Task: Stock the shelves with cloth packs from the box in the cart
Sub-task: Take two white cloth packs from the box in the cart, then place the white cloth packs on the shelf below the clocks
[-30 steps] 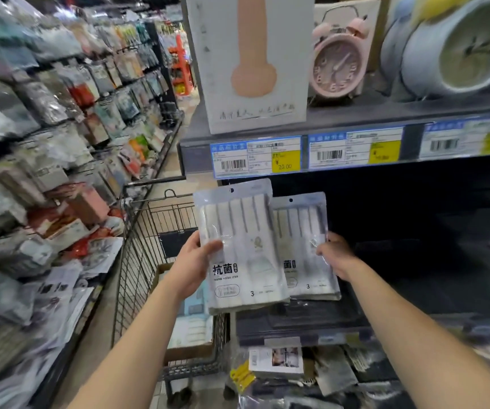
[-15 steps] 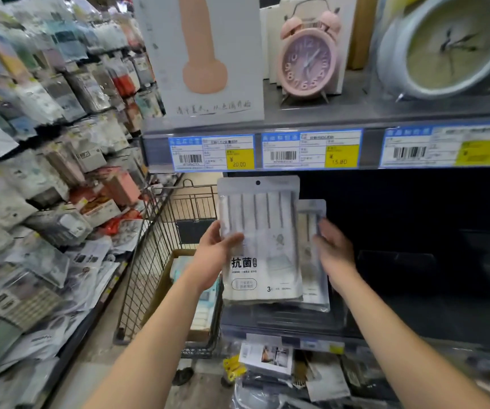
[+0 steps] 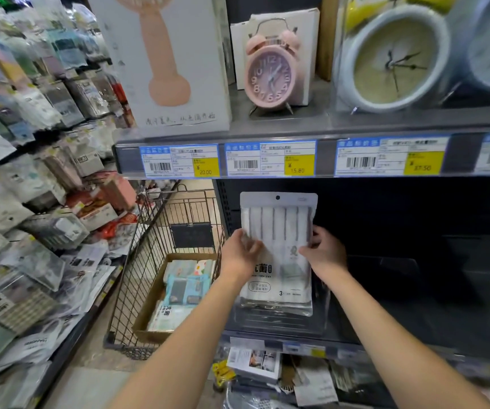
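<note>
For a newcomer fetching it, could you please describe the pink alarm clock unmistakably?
Find the grey upper shelf. Above its 15.80 price tag stands the pink alarm clock. Unlike the larger pale-blue clock beside it, it has twin bells on top.

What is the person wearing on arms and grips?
Nothing worn shows: left arm and right arm are bare to the frame edge, no sleeves. The left grip and right grip show no gloves, watch, band or ring.

White striped cloth pack (image 3: 279, 219) upright at dark shelf (image 3: 415, 320); more packs (image 3: 187, 287) in cardboard box (image 3: 149, 314) inside wire cart (image 3: 146, 255)
</note>
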`<state>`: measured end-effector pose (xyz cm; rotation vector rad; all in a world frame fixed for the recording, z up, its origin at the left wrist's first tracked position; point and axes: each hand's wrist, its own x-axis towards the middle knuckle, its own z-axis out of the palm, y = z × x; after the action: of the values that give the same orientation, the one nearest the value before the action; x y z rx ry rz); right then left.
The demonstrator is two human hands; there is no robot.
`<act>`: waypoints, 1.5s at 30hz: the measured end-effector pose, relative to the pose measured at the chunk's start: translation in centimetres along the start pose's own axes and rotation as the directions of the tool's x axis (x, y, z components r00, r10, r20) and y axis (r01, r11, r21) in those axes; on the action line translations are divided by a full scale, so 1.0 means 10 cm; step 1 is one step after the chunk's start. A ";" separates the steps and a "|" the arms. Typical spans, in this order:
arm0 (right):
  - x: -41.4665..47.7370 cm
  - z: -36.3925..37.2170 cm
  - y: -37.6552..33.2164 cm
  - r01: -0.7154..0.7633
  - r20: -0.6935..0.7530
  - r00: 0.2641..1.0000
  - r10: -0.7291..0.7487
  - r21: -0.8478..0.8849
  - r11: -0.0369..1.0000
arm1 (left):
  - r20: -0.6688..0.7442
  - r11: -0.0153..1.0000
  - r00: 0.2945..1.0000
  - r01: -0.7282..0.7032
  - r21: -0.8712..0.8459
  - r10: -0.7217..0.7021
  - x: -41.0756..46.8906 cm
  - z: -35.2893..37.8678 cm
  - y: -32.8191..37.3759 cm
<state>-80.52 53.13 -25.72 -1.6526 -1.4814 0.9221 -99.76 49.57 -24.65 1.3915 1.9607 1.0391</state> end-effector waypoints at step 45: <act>-0.29 1.02 -0.72 0.517 0.422 0.831 -0.361 -0.351 0.780 | -0.037 0.674 0.992 -0.055 0.737 0.121 -0.09 -0.88 -0.71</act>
<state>-93.16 51.34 -24.26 -1.3688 -2.3507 0.6275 -110.08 44.91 -25.43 1.8800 2.5445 0.2989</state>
